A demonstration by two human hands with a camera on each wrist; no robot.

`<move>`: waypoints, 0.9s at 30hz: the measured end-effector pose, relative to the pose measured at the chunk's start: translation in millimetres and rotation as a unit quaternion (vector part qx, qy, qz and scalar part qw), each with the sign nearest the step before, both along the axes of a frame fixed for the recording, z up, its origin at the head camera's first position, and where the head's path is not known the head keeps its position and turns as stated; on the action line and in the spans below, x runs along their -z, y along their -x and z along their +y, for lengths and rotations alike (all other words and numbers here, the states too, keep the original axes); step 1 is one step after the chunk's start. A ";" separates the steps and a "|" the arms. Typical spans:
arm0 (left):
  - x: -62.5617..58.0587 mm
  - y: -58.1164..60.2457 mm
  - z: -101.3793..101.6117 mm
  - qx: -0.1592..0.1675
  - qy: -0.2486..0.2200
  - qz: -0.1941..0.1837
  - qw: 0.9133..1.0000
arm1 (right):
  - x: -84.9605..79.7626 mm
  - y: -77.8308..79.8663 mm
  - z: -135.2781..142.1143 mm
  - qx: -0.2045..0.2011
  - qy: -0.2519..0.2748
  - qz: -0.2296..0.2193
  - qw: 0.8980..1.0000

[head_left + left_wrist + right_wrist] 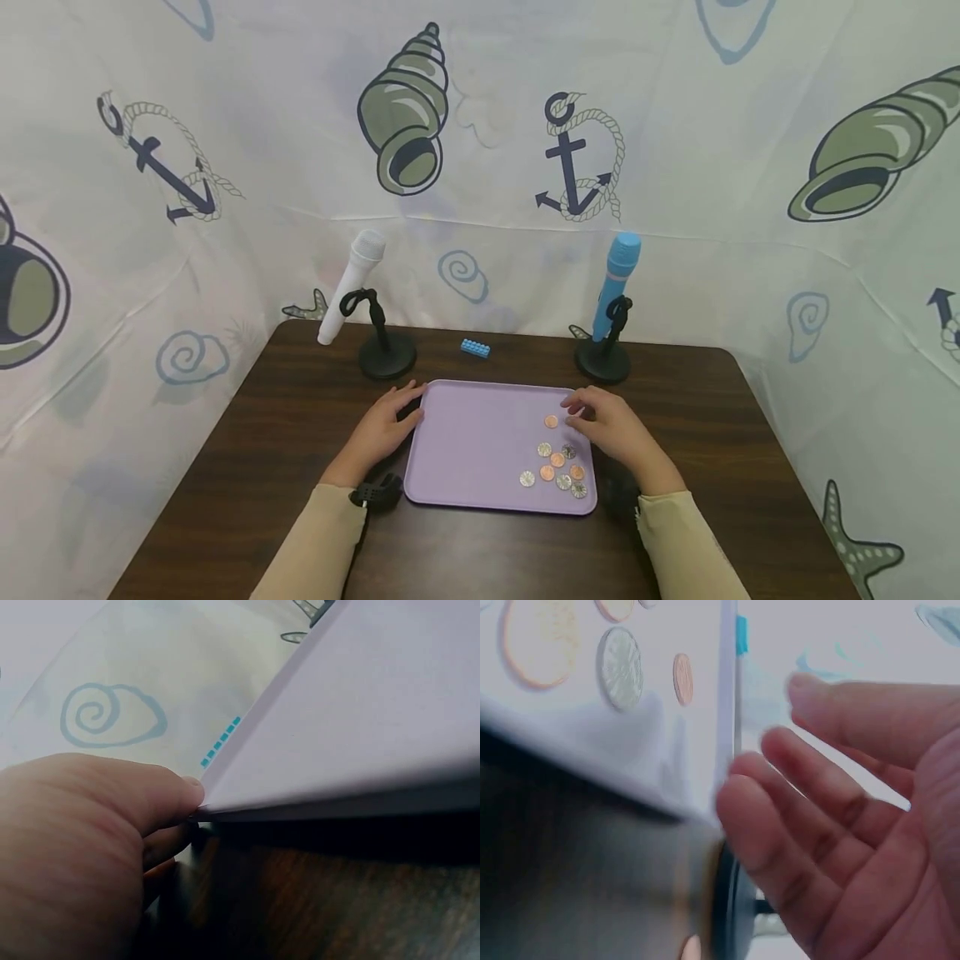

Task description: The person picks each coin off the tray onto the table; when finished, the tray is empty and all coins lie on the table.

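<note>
The left hand [378, 435] is touching the far left edge of the lilac tray [472, 442] with relaxed fingers, while the right hand [617, 427] is hanging loosely bent by its far right corner, grasping nothing. The tray is lying on the dark surface [247, 467], bearing copper and silver coins [557, 460] on its right side, with a blue brick [476, 348] sitting beyond it

Right grip [611, 425] loosely curved

Lilac tray [360, 712], fingers [169, 799] at corner, blue brick [220, 742], dark wood [360, 904]
</note>
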State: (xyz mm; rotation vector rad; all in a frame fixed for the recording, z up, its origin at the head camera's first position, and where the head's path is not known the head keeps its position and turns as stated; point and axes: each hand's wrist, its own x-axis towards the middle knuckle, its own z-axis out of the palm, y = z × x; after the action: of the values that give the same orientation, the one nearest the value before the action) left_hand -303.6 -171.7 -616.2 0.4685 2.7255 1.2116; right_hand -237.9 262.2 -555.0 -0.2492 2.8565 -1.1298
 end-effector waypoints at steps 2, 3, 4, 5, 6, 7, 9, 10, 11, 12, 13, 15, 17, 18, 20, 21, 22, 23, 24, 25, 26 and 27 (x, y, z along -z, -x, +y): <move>0.3 1.3 -0.8 -0.001 0.000 0.000 1.000 | -3.1 6.2 -7.1 -0.028 -0.033 0.000 0.999; 0.4 1.6 -1.1 -0.002 0.001 0.001 1.000 | -4.5 9.2 -10.3 -0.036 -0.049 -0.002 0.998; 0.3 1.5 -1.3 -0.004 0.000 -0.001 1.000 | -5.5 12.0 -13.1 -0.039 -0.064 -0.006 0.997; 0.4 1.3 -1.3 -0.004 0.001 0.000 1.000 | -6.6 14.5 -15.3 -0.042 -0.077 -0.011 0.996; 0.5 0.9 -1.2 -0.004 0.003 0.000 1.000 | -7.6 16.8 -17.1 -0.043 -0.089 -0.016 0.995; 0.1 0.2 -0.8 -0.006 0.004 -0.001 1.000 | -8.6 18.9 -18.9 -0.045 -0.101 -0.020 0.994; 0.4 -0.6 -0.3 -0.008 0.007 -0.001 1.000 | -10.3 22.3 -22.1 -0.054 -0.123 -0.024 0.991; 0.3 -0.9 0.0 -0.009 0.008 -0.001 1.000 | -10.5 24.2 -23.7 -0.060 -0.134 -0.024 0.989; 0.4 -0.8 0.1 -0.010 0.009 -0.001 1.000 | -10.8 25.5 -25.8 -0.066 -0.145 -0.025 0.987; 0.3 -0.7 0.1 -0.012 0.008 -0.001 1.000 | -10.5 26.7 -28.2 -0.070 -0.155 -0.024 0.985; 0.7 -0.6 0.3 -0.012 0.008 0.001 1.000 | -9.2 27.8 -30.4 -0.075 -0.165 -0.023 0.983; 1.8 -0.3 0.4 -0.014 0.007 0.001 1.000 | -5.4 29.5 -34.8 -0.080 -0.187 -0.020 0.979; 2.1 -0.8 0.6 -0.014 0.008 0.002 1.000 | -2.8 29.5 -38.4 -0.080 -0.201 -0.018 0.976; 2.4 -1.1 0.7 -0.014 0.007 0.001 1.000 | -1.3 29.6 -39.4 -0.078 -0.206 -0.018 0.975; 2.4 -1.7 0.9 -0.015 0.004 -0.003 1.000 | -0.3 29.3 -40.8 -0.074 -0.214 -0.018 0.974; 2.4 -1.7 0.9 -0.013 0.004 -0.002 1.000 | -0.4 29.1 -41.3 -0.071 -0.214 -0.018 0.974; 2.0 -1.8 0.9 -0.013 0.003 -0.001 1.000 | -0.9 28.7 -41.6 -0.068 -0.214 -0.019 0.974; 1.8 -1.7 0.8 -0.013 0.001 0.000 1.000 | -1.2 28.7 -41.8 -0.065 -0.212 -0.018 0.975; 1.5 -1.5 0.7 -0.015 -0.001 -0.001 1.000 | -1.5 28.4 -42.0 -0.061 -0.209 -0.019 0.976; 1.3 -1.3 0.5 -0.015 -0.002 0.001 1.000 | -1.9 28.1 -42.0 -0.058 -0.205 -0.020 0.977; 1.4 -1.1 0.4 -0.016 -0.002 0.001 1.000 | -1.6 28.0 -41.9 -0.056 -0.201 -0.022 0.978; 1.2 -1.2 0.4 -0.016 -0.002 0.001 1.000 | -1.0 28.0 -41.6 -0.054 -0.197 -0.022 0.979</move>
State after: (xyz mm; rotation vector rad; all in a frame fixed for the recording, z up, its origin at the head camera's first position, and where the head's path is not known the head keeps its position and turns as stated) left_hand -302.5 -171.3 -617.5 0.4286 2.7433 1.2244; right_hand -265.9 220.6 -554.0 -0.3422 2.9042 -0.5256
